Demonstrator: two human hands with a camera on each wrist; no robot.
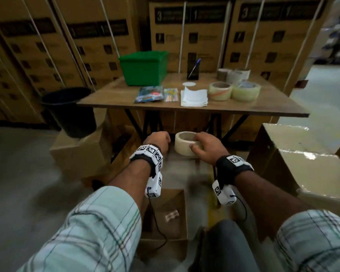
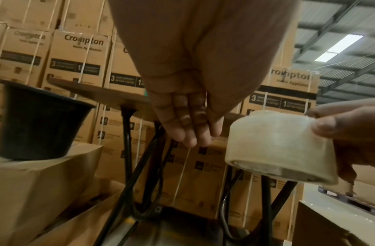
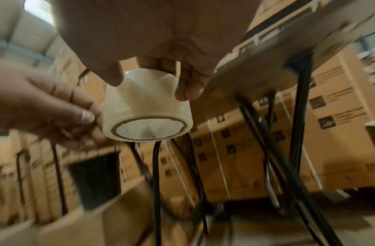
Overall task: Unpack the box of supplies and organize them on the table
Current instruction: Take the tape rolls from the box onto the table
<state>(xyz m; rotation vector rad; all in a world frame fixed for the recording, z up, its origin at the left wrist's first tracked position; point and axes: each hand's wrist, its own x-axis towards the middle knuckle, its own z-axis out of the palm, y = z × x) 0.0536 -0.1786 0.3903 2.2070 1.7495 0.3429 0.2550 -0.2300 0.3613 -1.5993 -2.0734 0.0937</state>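
Cardboard box (image 1: pixel 165 216) is sitting open on the floor below the arms, a small pale item being seen inside, too blurred to identify. Green bin (image 1: pixel 143 67) is standing at the table's (image 1: pixel 273 108) back left; its contents are hidden. Black pen holder (image 1: pixel 193 72) is holding a blue pen (image 1: pixel 196 65). Tape roll (image 1: pixel 186 143) is being gripped in the air in front of the table edge by the right hand (image 1: pixel 208 148), thumb and fingers curled round its rim. Left hand (image 1: pixel 158 140) is being held just beside the roll, fingers curled, nothing in it. Packets, white papers (image 1: pixel 194 97) and more tape rolls (image 1: pixel 234 91) are lying on the wooden tabletop. Black bucket (image 1: pixel 71 110) is sitting on a carton at left. Stacked cartons are lining the wall behind.
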